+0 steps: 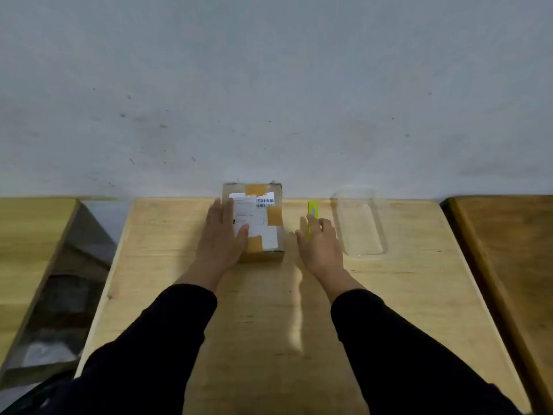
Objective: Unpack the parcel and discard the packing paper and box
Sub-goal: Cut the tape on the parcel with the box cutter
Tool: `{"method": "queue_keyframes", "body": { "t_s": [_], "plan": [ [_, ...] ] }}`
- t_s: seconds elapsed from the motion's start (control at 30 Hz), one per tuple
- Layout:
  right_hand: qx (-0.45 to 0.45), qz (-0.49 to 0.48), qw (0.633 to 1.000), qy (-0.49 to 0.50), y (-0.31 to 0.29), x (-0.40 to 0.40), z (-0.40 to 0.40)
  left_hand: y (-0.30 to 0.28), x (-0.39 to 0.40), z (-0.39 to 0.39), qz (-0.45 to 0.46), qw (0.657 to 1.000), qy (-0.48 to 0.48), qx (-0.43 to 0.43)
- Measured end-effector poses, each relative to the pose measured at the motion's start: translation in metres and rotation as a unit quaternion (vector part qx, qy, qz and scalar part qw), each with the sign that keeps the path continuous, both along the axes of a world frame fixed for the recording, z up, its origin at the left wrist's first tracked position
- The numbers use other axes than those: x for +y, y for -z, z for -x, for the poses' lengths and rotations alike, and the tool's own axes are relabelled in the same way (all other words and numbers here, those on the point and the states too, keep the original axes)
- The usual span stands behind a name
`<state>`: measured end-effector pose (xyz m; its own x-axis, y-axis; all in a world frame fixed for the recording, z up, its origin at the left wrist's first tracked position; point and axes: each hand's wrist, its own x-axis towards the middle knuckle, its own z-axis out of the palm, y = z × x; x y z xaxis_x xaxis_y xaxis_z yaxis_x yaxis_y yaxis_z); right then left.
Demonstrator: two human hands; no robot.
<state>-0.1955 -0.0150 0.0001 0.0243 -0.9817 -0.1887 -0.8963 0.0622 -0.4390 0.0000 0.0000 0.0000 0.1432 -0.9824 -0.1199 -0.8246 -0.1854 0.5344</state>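
Cardboard parcel box [259, 223] with tan tape lies sealed under the flat, open left hand [222, 236], while right hand [320, 244] fingers curl around a yellow utility knife [313, 213].

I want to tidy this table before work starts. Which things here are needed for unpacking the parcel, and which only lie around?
Needed:
- taped cardboard parcel, under the left hand
- yellow utility knife, which the right hand reaches

Only lying around:
- clear plastic tray, right of the knife
- neighbouring tables
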Motion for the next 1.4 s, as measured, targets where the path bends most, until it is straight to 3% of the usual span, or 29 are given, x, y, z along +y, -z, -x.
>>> {"method": "queue_keyframes", "body": {
  "t_s": [0.17,0.5,0.67,0.83,1.13,1.4],
  "plan": [
    [-0.028,-0.003,0.997,0.073,0.033,-0.017,0.009,0.019,-0.005,0.004,-0.017,0.997,-0.051,0.064],
    [0.003,0.039,0.999,0.024,0.056,-0.032,0.015,0.027,-0.006,0.008,0.047,0.995,-0.062,0.057],
    [-0.171,0.066,0.978,0.100,0.037,-0.033,-0.002,0.027,-0.005,0.008,0.055,0.994,-0.067,0.067],
    [-0.272,0.077,0.959,0.034,0.015,-0.029,-0.028,0.033,-0.007,0.007,0.050,0.993,-0.072,0.077],
    [-0.236,0.021,0.971,-0.007,0.025,-0.028,-0.045,0.037,-0.005,0.004,0.059,0.990,-0.072,0.104],
    [-0.272,-0.001,0.962,-0.007,0.024,-0.026,-0.051,0.034,-0.004,0.003,0.055,0.986,-0.080,0.134]
  ]
}}
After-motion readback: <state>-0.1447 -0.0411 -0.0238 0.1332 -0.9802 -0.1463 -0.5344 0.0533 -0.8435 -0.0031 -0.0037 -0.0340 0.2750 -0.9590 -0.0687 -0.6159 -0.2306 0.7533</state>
